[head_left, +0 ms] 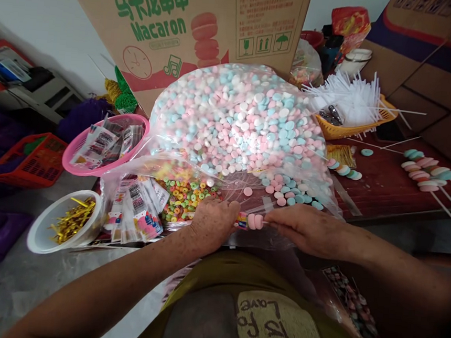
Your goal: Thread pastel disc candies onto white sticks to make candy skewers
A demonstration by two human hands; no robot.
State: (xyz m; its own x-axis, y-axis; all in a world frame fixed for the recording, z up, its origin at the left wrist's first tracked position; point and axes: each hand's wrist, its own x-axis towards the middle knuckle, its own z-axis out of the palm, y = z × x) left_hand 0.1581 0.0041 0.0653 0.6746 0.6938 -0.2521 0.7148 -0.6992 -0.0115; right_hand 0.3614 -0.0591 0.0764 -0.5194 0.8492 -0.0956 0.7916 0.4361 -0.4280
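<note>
Candy skewer: I see it pinched at both ends, near the table edge.
Left hand: fingers closed on its left end.
Right hand: fingertips clamped on its stick end.
Candy bag: just beyond, far side.
Finished skewers: far right.

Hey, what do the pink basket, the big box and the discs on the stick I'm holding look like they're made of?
Pink basket: glossy moulded plastic, with a slotted wall.
Box: matte brown cardboard, printed in green.
Discs: probably pressed sugar candy; pastel, chalky-looking, though too small to be sure.
</note>
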